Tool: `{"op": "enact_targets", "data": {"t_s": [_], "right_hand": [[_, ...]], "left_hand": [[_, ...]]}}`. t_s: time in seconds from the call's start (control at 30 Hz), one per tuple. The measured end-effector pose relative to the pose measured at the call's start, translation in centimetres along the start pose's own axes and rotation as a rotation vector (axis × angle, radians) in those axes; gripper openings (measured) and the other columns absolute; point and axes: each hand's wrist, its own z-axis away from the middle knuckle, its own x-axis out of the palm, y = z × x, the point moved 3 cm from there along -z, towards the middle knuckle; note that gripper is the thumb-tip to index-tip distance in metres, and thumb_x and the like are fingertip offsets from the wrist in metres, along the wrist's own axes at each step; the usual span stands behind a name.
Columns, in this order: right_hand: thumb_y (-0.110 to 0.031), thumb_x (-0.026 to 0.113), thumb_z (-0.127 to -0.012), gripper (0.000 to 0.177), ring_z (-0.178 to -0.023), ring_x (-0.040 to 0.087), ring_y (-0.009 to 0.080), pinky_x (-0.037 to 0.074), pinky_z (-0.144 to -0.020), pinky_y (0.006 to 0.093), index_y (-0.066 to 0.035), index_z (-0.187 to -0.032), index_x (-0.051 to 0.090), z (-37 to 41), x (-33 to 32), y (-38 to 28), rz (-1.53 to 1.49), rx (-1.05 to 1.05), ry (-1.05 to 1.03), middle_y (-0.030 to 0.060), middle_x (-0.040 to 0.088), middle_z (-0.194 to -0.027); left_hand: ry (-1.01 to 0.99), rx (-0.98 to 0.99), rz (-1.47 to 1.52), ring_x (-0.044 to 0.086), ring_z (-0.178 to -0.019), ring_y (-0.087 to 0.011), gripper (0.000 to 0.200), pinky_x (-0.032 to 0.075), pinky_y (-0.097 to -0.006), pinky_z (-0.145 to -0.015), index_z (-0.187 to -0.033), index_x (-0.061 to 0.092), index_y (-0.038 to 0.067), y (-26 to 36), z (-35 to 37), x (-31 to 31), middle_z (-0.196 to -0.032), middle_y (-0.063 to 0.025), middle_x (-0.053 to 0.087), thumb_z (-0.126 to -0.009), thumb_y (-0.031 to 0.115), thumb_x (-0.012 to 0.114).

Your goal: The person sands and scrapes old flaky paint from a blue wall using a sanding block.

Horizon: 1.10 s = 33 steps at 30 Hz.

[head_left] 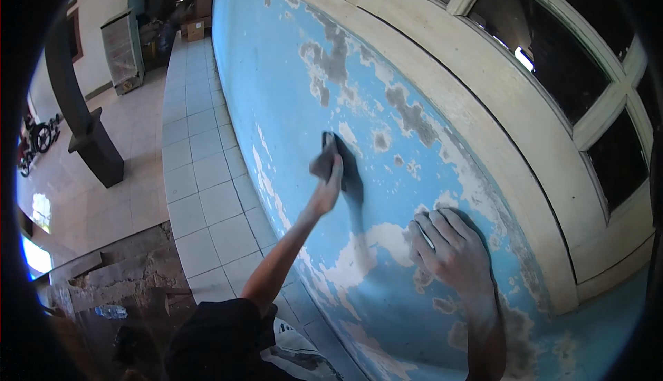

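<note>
My left hand [332,180] is closed on a dark, folded piece of sandpaper [323,163] and holds it against the blue wall [276,91]. A shadow falls on the wall just right of it. Lower and to the right, my right hand [452,253] rests on the wall with its fingers bent and slightly apart. Pale dust coats its fingers and back. The gap between thumb and fingers shows a light sliver, apparently wall. Around both hands the paint is worn off in white and grey patches [369,250].
A cream wooden window frame [476,122] with dark panes borders the wall on the right. White tiles [200,174] form a ledge along its foot. Beyond stand a dark pillar [97,149] and a glass cabinet [123,53]. A plastic bottle [111,311] lies on broken ground at lower left.
</note>
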Motion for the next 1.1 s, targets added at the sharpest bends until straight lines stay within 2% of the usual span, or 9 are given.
{"op": "enact_targets", "data": {"t_s": [0.13, 0.2, 0.33, 0.43, 0.57, 0.73, 0.87, 1.03, 1.1], "right_hand": [[-0.013, 0.064, -0.080, 0.016, -0.091, 0.063, 0.0217, 0.049, -0.090, 0.0360, -0.001, -0.091, 0.064, -0.1, -0.4, -0.2, -0.055, 0.021, 0.030, 0.0105, 0.067, -0.094], [-0.013, 0.063, -0.080, 0.016, -0.090, 0.063, 0.0219, 0.049, -0.090, 0.0359, -0.001, -0.091, 0.065, -0.2, 0.0, 0.1, -0.033, 0.028, 0.050, 0.0103, 0.067, -0.093], [-0.015, 0.061, -0.082, 0.019, -0.088, 0.062, 0.0221, 0.048, -0.089, 0.0354, 0.000, -0.091, 0.065, -0.1, -0.2, 0.0, -0.046, 0.038, 0.135, 0.0099, 0.067, -0.085], [-0.012, 0.064, -0.077, 0.017, -0.085, 0.062, 0.0224, 0.049, -0.085, 0.0350, 0.000, -0.089, 0.064, -0.3, -0.5, 0.1, -0.100, 0.118, 0.205, 0.0092, 0.066, -0.082], [-0.010, 0.065, -0.077, 0.016, -0.086, 0.061, 0.0226, 0.049, -0.084, 0.0352, -0.002, -0.091, 0.065, 0.7, -0.6, -1.9, -0.116, 0.199, 0.244, 0.0084, 0.066, -0.082], [-0.013, 0.066, -0.083, 0.027, -0.106, 0.060, 0.0257, 0.046, -0.094, 0.0383, -0.008, -0.110, 0.066, 5.5, 4.3, -9.3, -0.899, 0.683, 0.407, 0.0109, 0.067, -0.108], [-0.021, 0.074, -0.081, 0.039, -0.115, 0.057, 0.0240, 0.045, -0.095, 0.0372, -0.005, -0.114, 0.063, 8.0, 7.3, -12.9, -1.289, 0.861, 0.539, 0.0099, 0.058, -0.128], [-0.019, 0.086, -0.067, 0.048, -0.100, 0.062, 0.0218, 0.047, -0.085, 0.0338, -0.001, -0.106, 0.065, 7.1, 5.5, -14.6, -1.261, 0.872, 0.374, 0.0101, 0.064, -0.107], [-0.017, 0.084, -0.069, 0.037, -0.083, 0.064, 0.0202, 0.048, -0.075, 0.0327, 0.001, -0.095, 0.065, 6.5, 5.3, -15.1, -1.208, 1.001, 0.258, 0.0096, 0.065, -0.092]], "left_hand": [[0.086, 0.631, -0.986, 0.017, -0.136, -0.0520, 0.061, 0.016, -0.0591, -0.108, -0.136, 0.025, -0.015, 0.8, 1.6, 5.2, -0.145, -0.0371, 0.017, -0.094, 0.024, 0.045], [-0.040, 0.899, -0.806, 0.003, -0.139, -0.0536, 0.084, 0.007, -0.0645, -0.108, -0.145, 0.001, -0.010, -0.3, 7.6, 8.7, -0.148, -0.0396, 0.003, -0.087, 0.021, 0.054], [-0.809, 0.696, -0.986, 0.007, -0.144, -0.0333, 0.070, 0.009, -0.0614, -0.113, -0.149, 0.007, 0.002, -3.1, 18.5, 12.1, -0.155, -0.0213, 0.009, -0.097, 0.025, 0.047], [-0.957, 0.559, -0.916, 0.008, -0.145, -0.0268, 0.068, 0.008, -0.0542, -0.117, -0.151, 0.001, 0.011, -4.9, 20.9, 10.9, -0.158, -0.0123, 0.004, -0.100, 0.031, 0.040], [-0.823, 0.615, -0.847, 0.011, -0.145, -0.0275, 0.061, 0.014, -0.0466, -0.117, -0.151, 0.010, 0.009, -3.5, 20.9, 8.4, -0.158, -0.0102, 0.007, -0.100, 0.025, 0.040], [-0.629, 0.779, -0.718, 0.041, -0.132, -0.0314, 0.038, 0.036, -0.0425, -0.107, -0.127, 0.056, 0.004, 0.1, 20.1, 5.5, -0.140, -0.0174, 0.047, -0.093, 0.020, 0.056], [-0.645, 0.501, -0.484, 0.061, -0.100, -0.0220, 0.031, 0.049, -0.0341, -0.085, -0.116, 0.064, 0.003, 0.2, 19.1, 4.0, -0.112, -0.0131, 0.064, -0.088, 0.017, 0.067], [-0.592, 0.077, -0.316, 0.063, -0.089, -0.0166, 0.041, 0.051, -0.0298, -0.080, -0.111, 0.062, -0.001, 2.5, 18.3, 3.1, -0.102, -0.0079, 0.066, -0.078, 0.018, 0.078], [-0.604, 0.205, -0.388, 0.063, -0.092, -0.0177, 0.045, 0.050, -0.0310, -0.083, -0.112, 0.061, 0.000, 2.4, 16.8, 2.3, -0.104, -0.0085, 0.065, -0.076, 0.019, 0.080]]}}
